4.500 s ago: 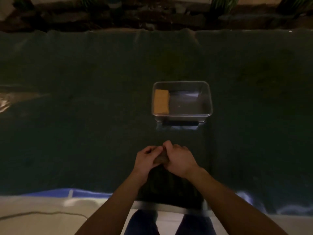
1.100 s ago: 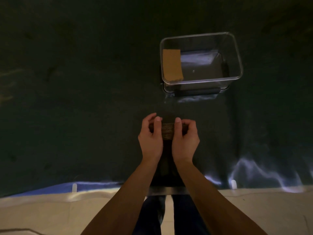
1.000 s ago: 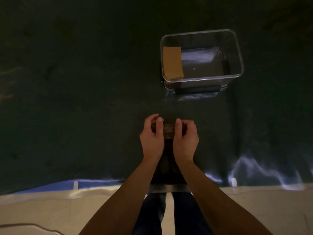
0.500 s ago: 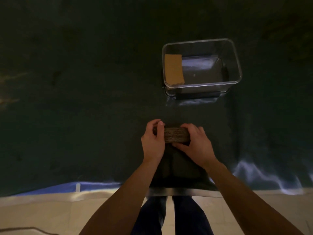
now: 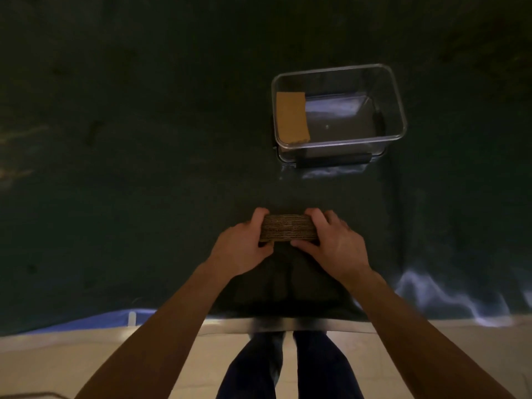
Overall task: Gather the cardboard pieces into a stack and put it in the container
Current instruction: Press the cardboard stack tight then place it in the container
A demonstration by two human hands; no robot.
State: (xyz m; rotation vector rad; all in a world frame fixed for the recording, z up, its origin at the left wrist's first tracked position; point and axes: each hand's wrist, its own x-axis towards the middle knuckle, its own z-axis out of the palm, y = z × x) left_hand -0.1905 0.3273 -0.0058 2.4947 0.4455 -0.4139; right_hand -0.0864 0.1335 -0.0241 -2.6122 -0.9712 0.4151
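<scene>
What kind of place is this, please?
Probably a makeshift work table indoors: a dark cloth-covered table, a clear plastic container, and a pale tiled floor beneath. The dim light hides more.

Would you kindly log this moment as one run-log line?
phase: squaring stack | left hand: on cardboard stack | right hand: on stack | container: open, one cardboard piece inside at left

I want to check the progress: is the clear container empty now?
Not empty. One cardboard piece lies at the left inside the container; the rest looks bare.
</scene>
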